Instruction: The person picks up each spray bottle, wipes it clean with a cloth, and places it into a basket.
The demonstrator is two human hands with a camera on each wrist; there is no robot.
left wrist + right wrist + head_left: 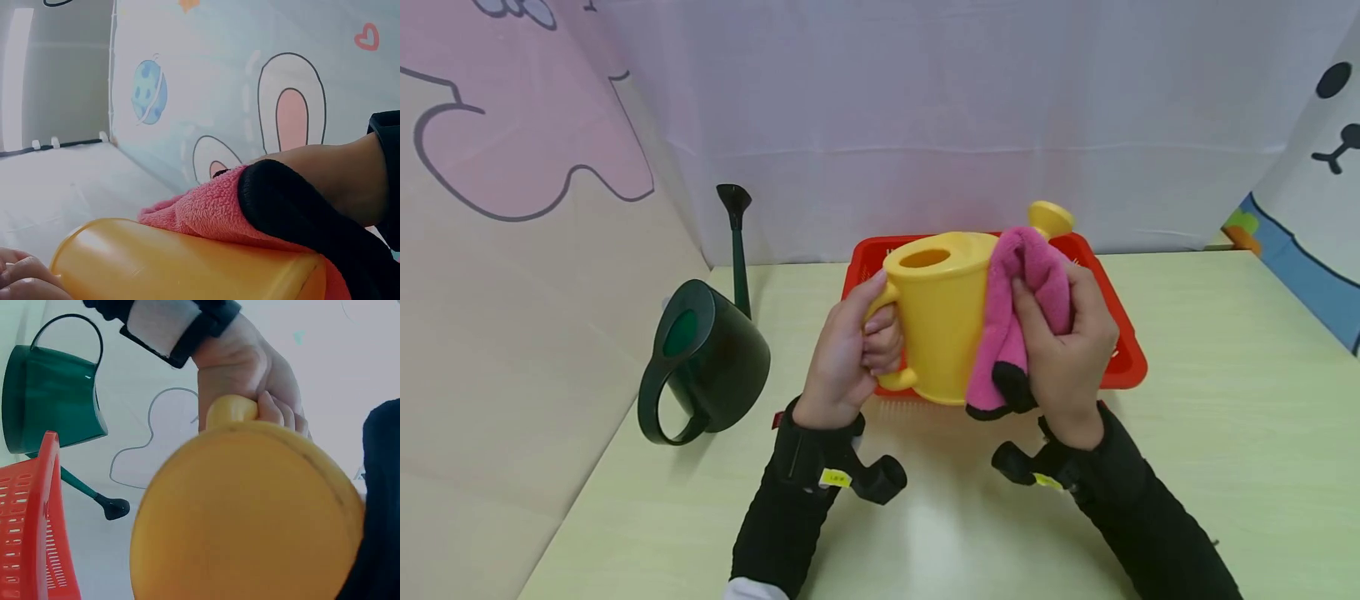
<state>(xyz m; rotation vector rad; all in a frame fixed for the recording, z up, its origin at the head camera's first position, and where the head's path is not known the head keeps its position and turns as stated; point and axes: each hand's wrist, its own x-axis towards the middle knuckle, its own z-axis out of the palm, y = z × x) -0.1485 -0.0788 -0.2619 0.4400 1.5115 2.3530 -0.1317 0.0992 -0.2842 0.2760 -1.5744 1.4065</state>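
Note:
A yellow watering can (943, 325) is held up over the table, its spout rose showing beyond the cloth. My left hand (853, 350) grips its handle, fingers curled round it. With my right hand (1070, 346) I hold a pink cloth (1026, 287) with black edging against the can's right side, thumb in front. In the left wrist view the pink cloth (212, 209) lies along the side of the yellow can (181, 262). The right wrist view is mostly filled by the can's round base (244, 519), which hides much of the left hand (275, 394).
Behind the yellow can sits a red plastic basket (1123, 358) on the pale table (1225, 467). A dark green watering can (730, 367) with a long spout stands to the left, near the wall. Printed fabric (887, 125) hangs along the table's back edge.

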